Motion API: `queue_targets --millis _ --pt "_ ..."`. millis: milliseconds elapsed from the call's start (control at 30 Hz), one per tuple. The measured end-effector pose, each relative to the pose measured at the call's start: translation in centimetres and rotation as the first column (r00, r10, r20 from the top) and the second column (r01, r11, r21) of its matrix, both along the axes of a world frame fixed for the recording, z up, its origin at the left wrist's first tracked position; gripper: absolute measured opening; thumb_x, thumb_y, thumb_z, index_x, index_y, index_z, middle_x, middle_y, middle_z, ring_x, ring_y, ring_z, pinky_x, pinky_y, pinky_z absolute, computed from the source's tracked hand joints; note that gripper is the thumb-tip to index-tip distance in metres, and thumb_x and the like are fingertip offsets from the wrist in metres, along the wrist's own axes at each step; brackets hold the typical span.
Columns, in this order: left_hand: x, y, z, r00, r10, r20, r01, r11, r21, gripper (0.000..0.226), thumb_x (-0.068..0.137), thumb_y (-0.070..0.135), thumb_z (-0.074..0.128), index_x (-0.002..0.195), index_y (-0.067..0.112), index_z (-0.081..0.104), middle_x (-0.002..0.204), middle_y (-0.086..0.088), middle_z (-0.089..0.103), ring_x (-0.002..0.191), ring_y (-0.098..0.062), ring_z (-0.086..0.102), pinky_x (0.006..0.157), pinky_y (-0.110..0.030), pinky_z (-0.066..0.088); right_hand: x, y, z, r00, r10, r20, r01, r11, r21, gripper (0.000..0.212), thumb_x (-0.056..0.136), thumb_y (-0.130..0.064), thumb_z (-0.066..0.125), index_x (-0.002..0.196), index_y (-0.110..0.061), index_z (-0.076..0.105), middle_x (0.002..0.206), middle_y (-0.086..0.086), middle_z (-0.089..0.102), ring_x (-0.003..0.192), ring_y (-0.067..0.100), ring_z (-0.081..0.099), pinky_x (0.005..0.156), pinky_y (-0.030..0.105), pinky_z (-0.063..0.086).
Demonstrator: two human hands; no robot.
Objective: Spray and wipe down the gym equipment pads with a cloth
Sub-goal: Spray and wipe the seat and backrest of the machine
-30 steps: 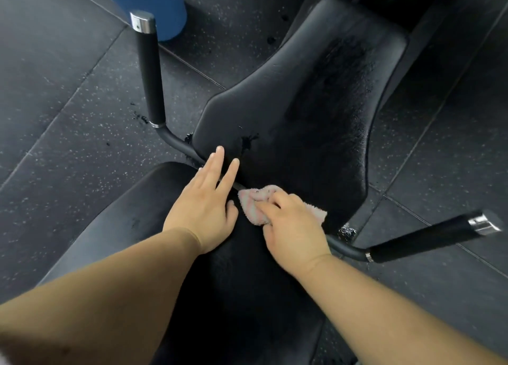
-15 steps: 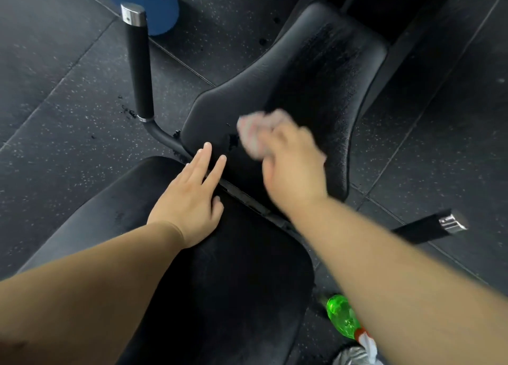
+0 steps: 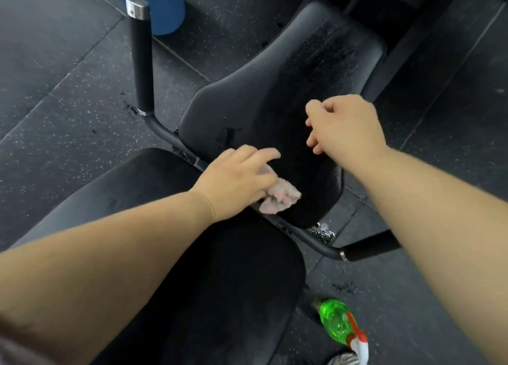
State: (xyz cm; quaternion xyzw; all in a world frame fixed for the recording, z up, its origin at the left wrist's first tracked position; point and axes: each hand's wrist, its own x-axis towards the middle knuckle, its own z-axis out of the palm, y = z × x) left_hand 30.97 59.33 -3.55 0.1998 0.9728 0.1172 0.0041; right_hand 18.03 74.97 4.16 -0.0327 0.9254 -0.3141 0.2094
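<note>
Cloth has swapped hands since half a second ago: now it sits under the left hand, right at the bottom edge of the back pad where it meets the seat pad. That hand is blurry, fingers reaching forward over the cloth, so can't tell if it's gripping or just pressing. The right hand hovers over the back pad, fingers loosely curled, holding nothing. The green spray bottle lies on the floor beside the seat.
</note>
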Motion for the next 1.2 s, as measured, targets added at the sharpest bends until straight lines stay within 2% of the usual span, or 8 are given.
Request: queue_targets --millis 167,333,400,600,767,1000,1133,1200 --pt "-1.0 -2.8 -0.2 0.919 0.380 -0.104 -0.377 0.925 0.043 0.021 0.081 0.015 0.048 0.091 0.002 0.061 0.097 -0.021 0.057 0.080 -0.038 0.054 0.062 -0.041 0.051 -3.0 -1.5 0.4 0.935 0.057 0.350 -0.079 0.996 0.047 0.053 0.097 -0.036 0.040 0.070 0.002 0.065 0.043 0.008 0.061 0.028 0.015 0.049 0.032 0.010 0.030" --pt "-3.9 -1.7 0.1 0.165 0.967 0.196 -0.962 0.114 0.249 0.026 0.096 0.018 0.051 0.121 0.014 0.055 0.123 -0.013 0.046 0.107 -0.034 0.048 0.082 -0.028 0.031 -2.8 -1.6 -0.3 0.952 0.066 0.300 -0.097 0.991 0.090 0.060 0.094 -0.044 0.039 0.064 -0.002 0.069 0.047 0.009 0.064 0.030 0.016 0.048 0.052 0.026 0.043" --pt "-3.6 1.4 -0.1 0.227 0.958 0.175 -0.951 0.179 0.251 0.038 0.090 0.018 0.056 0.127 0.009 0.053 0.120 -0.018 0.048 0.100 -0.035 0.047 0.091 -0.038 0.037 -3.1 -1.5 -0.3 0.947 0.083 0.310 -0.118 0.988 0.095 0.060 0.093 -0.044 0.039 0.062 -0.003 0.070 0.047 0.009 0.063 0.030 0.016 0.047 0.053 0.026 0.041" --pt "0.9 0.7 -0.6 0.835 0.540 0.110 -0.550 0.805 0.223 0.036 0.078 0.008 0.057 0.114 0.012 0.054 0.104 -0.017 0.054 0.084 -0.037 0.049 0.065 -0.046 0.053 -3.7 -1.0 -0.1 0.924 0.122 0.363 -0.176 0.977 0.119 0.061 0.093 -0.043 0.039 0.058 -0.003 0.067 0.042 0.010 0.058 0.030 0.016 0.045 0.055 0.028 0.043" --pt "-3.6 -4.8 0.0 0.240 0.946 0.216 -0.952 0.185 0.244 0.022 0.090 0.009 0.050 0.110 0.012 0.058 0.122 -0.012 0.047 0.106 -0.035 0.050 0.082 -0.033 0.036 -4.2 -1.3 0.2 0.897 0.101 0.430 -0.181 0.972 0.149 0.061 0.094 -0.042 0.038 0.055 -0.002 0.062 0.038 0.011 0.053 0.029 0.018 0.042 0.053 0.027 0.042" --pt "1.3 1.1 -0.2 0.612 0.743 0.269 -0.783 0.524 0.334 0.026 0.078 -0.002 0.063 0.103 0.007 0.064 0.103 -0.013 0.055 0.088 -0.032 0.055 0.072 -0.037 0.047 -4.5 -1.4 0.4 0.885 0.093 0.455 -0.190 0.967 0.170 0.061 0.095 -0.039 0.039 0.052 -0.001 0.058 0.036 0.012 0.049 0.027 0.020 0.038 0.056 0.028 0.041" --pt "-3.0 -5.9 0.5 0.206 0.951 0.229 -0.936 0.124 0.330 0.020 0.089 0.007 0.050 0.106 0.010 0.060 0.115 -0.016 0.051 0.097 -0.027 0.052 0.084 -0.028 0.035 -4.5 -1.2 0.2 0.888 0.106 0.446 -0.194 0.969 0.155 0.061 0.095 -0.039 0.040 0.050 -0.002 0.057 0.036 0.014 0.049 0.026 0.019 0.038 0.054 0.028 0.041" --pt "-3.9 -6.0 0.2 0.204 0.949 0.239 -0.952 0.136 0.274 0.018 0.092 0.009 0.050 0.108 0.010 0.059 0.116 -0.013 0.051 0.104 -0.030 0.050 0.084 -0.029 0.033 -4.4 -1.3 0.2 0.887 0.111 0.447 -0.199 0.967 0.156 0.061 0.095 -0.039 0.040 0.050 -0.002 0.057 0.036 0.014 0.049 0.026 0.019 0.037 0.055 0.028 0.042"
